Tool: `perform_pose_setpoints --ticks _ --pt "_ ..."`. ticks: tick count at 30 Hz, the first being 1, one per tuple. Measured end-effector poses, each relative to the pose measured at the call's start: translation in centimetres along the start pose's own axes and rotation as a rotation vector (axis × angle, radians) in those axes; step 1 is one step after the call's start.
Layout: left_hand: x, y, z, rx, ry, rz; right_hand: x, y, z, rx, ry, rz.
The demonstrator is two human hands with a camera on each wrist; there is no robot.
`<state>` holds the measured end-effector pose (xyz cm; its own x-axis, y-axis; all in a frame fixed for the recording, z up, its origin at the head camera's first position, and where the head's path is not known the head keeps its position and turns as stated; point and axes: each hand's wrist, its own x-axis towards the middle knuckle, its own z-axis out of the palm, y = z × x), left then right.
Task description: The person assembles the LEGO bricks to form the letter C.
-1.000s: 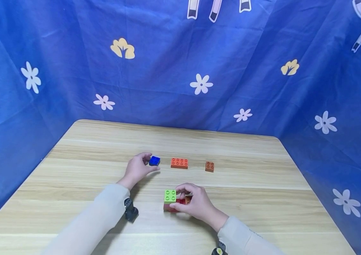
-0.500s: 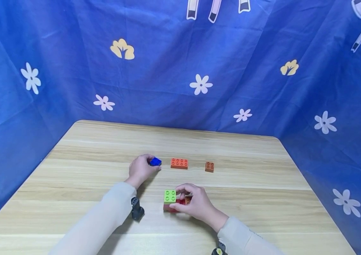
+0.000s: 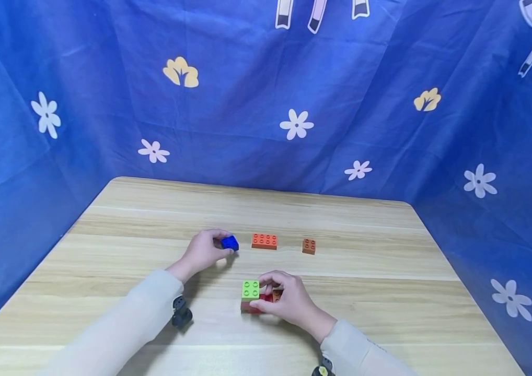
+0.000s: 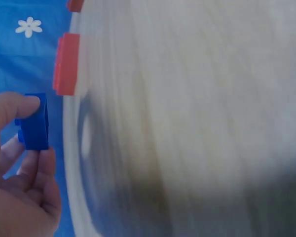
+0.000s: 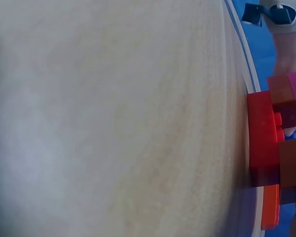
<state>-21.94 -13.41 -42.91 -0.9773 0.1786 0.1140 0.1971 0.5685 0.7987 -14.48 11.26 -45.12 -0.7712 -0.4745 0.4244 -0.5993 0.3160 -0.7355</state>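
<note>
My left hand [image 3: 201,251] pinches a small blue brick [image 3: 231,243] between thumb and fingers, left of the orange-red brick. In the left wrist view the blue brick [image 4: 36,123] is held on its side, the thumb on its upper end and fingertips under the lower. My right hand [image 3: 293,298] grips a joined block of bricks close over the table in front. Its lime green brick [image 3: 250,289] is on top at the left end, and a brown brick [image 3: 277,295] shows between the fingers. The red base brick [image 5: 263,138] is plain in the right wrist view.
An orange-red eight-stud brick [image 3: 264,241] lies on the wooden table [image 3: 365,292] behind the right hand. Farther right is a small brown brick [image 3: 309,246]. A blue patterned curtain [image 3: 238,104] closes in the back and sides.
The blue brick has turned and shifted slightly right and nearer in my left hand. My left forearm swung right, then back left. The right hand and its block have stayed still.
</note>
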Motion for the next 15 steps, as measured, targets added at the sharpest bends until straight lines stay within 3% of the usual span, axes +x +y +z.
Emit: perform_pose_setpoints --ticks 7,15 --pt "-1.3 1.6 -0.5 -0.058 -0.087 0.082 0.0 0.1 0.1 0.004 0.007 -0.021" --pt "-3.3 4.1 -0.7 -0.055 -0.170 0.204 0.1 -0.2 0.1 0.007 0.006 0.011"
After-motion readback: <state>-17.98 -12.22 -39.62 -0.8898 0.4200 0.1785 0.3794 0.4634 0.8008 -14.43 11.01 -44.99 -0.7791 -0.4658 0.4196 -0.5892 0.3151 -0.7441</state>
